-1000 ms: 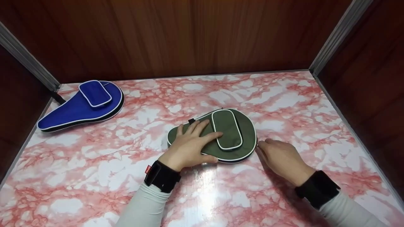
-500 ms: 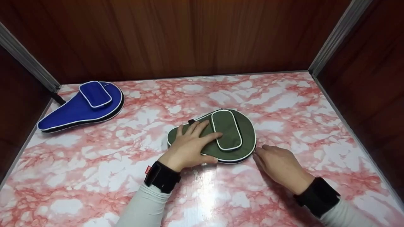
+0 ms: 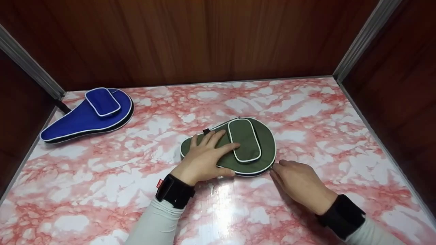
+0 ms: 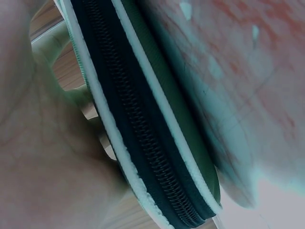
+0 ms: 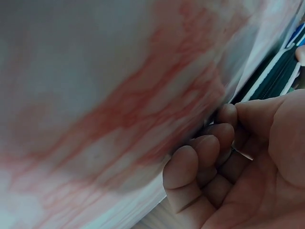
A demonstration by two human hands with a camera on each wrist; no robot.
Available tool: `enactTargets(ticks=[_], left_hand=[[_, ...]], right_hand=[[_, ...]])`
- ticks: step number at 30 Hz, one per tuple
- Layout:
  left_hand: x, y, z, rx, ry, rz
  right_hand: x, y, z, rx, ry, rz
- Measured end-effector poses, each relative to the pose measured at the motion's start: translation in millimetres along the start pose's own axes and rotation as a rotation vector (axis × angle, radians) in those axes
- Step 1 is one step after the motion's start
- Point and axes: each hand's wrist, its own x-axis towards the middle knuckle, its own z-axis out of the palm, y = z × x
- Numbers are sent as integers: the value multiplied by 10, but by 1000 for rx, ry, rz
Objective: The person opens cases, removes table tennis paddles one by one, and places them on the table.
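Note:
A green table tennis paddle case [image 3: 267, 143] with white piping and a raised pocket [image 3: 244, 139] lies flat on the marbled table. My left hand [image 3: 201, 163] rests spread on its narrower half, thumb along the near edge. In the left wrist view the dark zipper [image 4: 136, 114] runs along the case's side, its teeth meshed where visible. At the rounded right end, my right hand [image 3: 301, 183] pinches the small zipper pull [image 3: 271, 167], mostly covered by the fingertips. The right wrist view shows curled fingers [image 5: 181, 167] beside the case's zipper band.
A blue paddle case [image 3: 78, 117] with white piping and a black strap [image 3: 62, 106] lies at the table's far left. Dark wood panels [image 3: 204, 41] with metal corner strips enclose the back and sides of the table [image 3: 299, 112].
My right hand has slid along the case's rounded edge, toward me and slightly left, with the zipper pull. The left hand stays in place on the green case.

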Motion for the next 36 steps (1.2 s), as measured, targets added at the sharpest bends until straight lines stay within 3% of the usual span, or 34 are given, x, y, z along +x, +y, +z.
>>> enactTargets(ticks=[9, 18, 23, 28, 32, 36], left_hand=[[-4, 3, 4, -2, 4, -8], [-64, 108, -132, -64, -70, -60], [-79, 124, -162, -55, -26, -66], [-74, 146, -121, -67, 15, -30], [-68, 166, -81, -97, 14, -18], [-62, 174, -63, -93, 5, -49]], right_hand=[[-4, -11, 31, 12, 32, -19], [74, 19, -21, 83, -28, 157], [171, 152, -31, 79, -38, 227], [290, 297, -31, 68, -76, 263], [378, 369, -33, 47, -85, 265], [439, 404, -19, 38, -72, 261]])
